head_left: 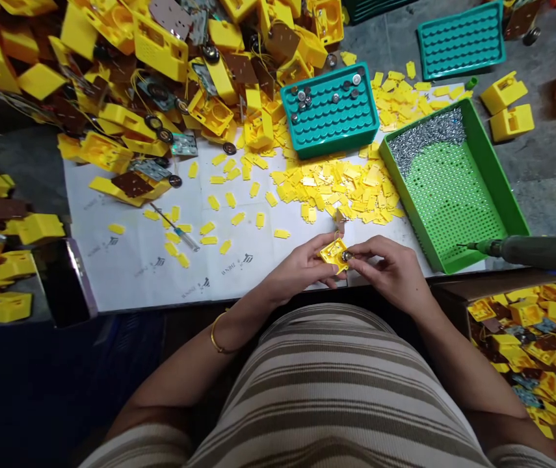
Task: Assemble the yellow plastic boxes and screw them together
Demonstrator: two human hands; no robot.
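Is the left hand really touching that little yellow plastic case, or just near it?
Touching. The head view shows the left hand holding the yellow plastic case, its thumb and fingers against the case with no gap.

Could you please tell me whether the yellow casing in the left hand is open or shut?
Open: the yellow casing in the left hand shows its hollow inside.

Held a yellow casing [332, 251] in the left hand [302, 268] and a round part [346, 256] at its edge in the right hand [395, 270], near yellow tabs [339, 185].
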